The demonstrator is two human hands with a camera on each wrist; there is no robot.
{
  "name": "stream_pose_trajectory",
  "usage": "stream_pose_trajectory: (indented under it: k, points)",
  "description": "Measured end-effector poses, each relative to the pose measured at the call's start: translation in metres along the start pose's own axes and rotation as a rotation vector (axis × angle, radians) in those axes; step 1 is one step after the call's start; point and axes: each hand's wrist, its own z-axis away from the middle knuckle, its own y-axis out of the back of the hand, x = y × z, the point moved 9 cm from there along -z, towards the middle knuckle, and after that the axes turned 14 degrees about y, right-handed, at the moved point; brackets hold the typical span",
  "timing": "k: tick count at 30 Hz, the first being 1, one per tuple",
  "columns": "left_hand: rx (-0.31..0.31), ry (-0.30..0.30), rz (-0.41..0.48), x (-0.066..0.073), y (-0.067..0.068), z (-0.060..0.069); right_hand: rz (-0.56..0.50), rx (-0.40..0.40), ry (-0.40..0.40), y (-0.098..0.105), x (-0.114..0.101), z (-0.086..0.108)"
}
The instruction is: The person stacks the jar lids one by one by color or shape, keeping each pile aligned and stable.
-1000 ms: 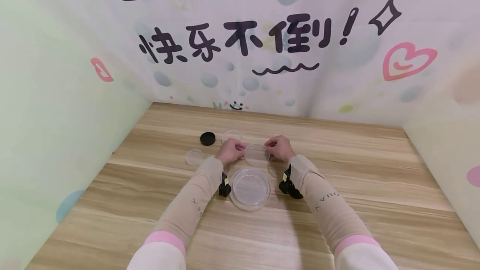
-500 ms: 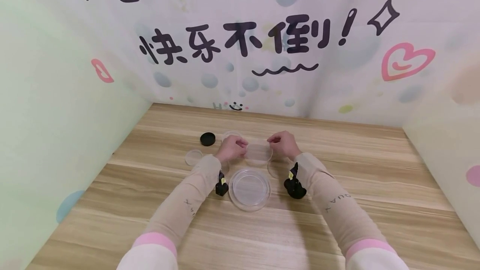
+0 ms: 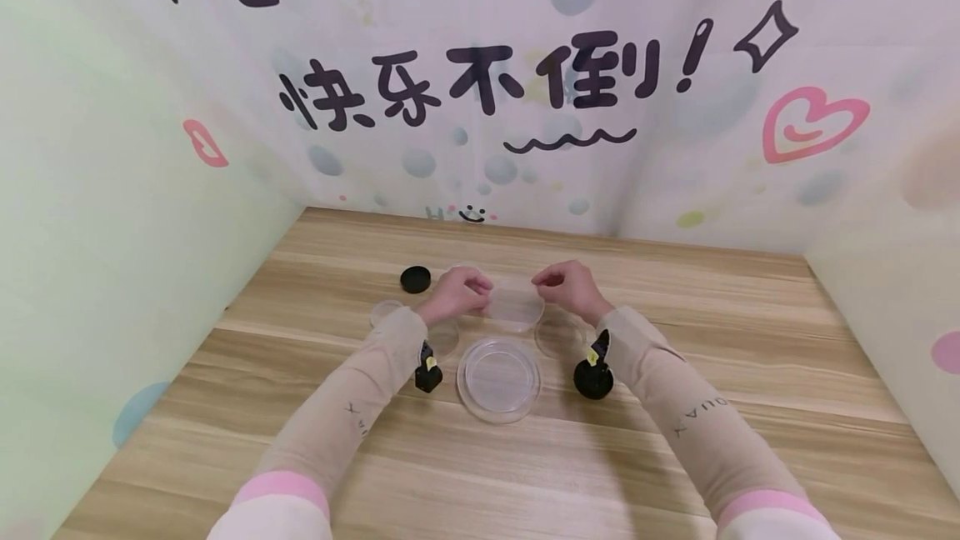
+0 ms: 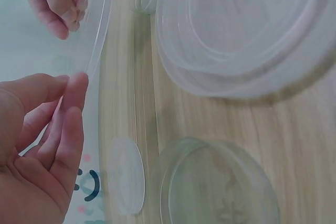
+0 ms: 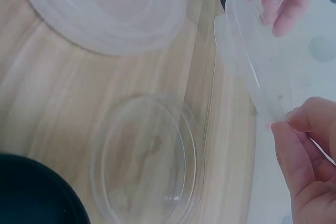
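Between my two hands is a clear round lid (image 3: pixel 516 307) with a low rim, tilted up off the table. My left hand (image 3: pixel 456 293) pinches its left edge between thumb and fingers. The opposite edge is pinched by my right hand (image 3: pixel 572 287). Seen from the left wrist, the lid (image 4: pixel 94 30) stands nearly edge-on. Below it, a larger clear round dish (image 3: pixel 498 417) lies on the table. A clear dish (image 5: pixel 191 156) sits by my right wrist, and another clear dish (image 4: pixel 165 187) by my left wrist.
A black round cap (image 3: pixel 416 279) lies at the back left. Near it are a small clear disc (image 3: pixel 384 312) and another clear disc (image 4: pixel 128 177), partly hidden by my left hand. A second black round piece (image 5: pixel 37 192) lies under my right wrist. Walls border the wooden table (image 3: pixel 750 373).
Both forearms have swung outward, and my right hand has shifted slightly right and up. The lid stays in both hands, its tilt changed. The dish by my left wrist shows more fully.
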Motion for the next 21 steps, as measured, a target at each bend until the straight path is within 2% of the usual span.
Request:
stream_pose_trajectory:
  k: [6,9,10,12,16,17,21]
  points:
    - [-0.033,-0.009,-0.019,-0.002,0.001,0.005,-0.029,-0.03,0.028,-0.006,-0.009,0.005]
    - [-0.068,0.0,-0.006,-0.004,0.0,0.008,-0.044,-0.035,0.036,-0.009,-0.011,0.009]
    - [-0.085,-0.024,0.013,-0.003,0.0,0.009,-0.052,-0.034,0.04,-0.011,-0.012,0.01]
    - [-0.112,-0.024,0.013,-0.005,-0.001,0.011,-0.065,-0.034,0.051,-0.014,-0.013,0.012]
    - [-0.153,-0.03,-0.01,-0.01,-0.004,0.015,-0.085,-0.042,0.068,-0.022,-0.013,0.018]
    - [-0.155,0.001,-0.03,-0.013,-0.005,0.016,-0.084,-0.047,0.069,-0.023,-0.013,0.019]
    - [-0.173,-0.015,-0.054,-0.015,-0.008,0.021,-0.086,-0.066,0.076,-0.028,-0.015,0.025]
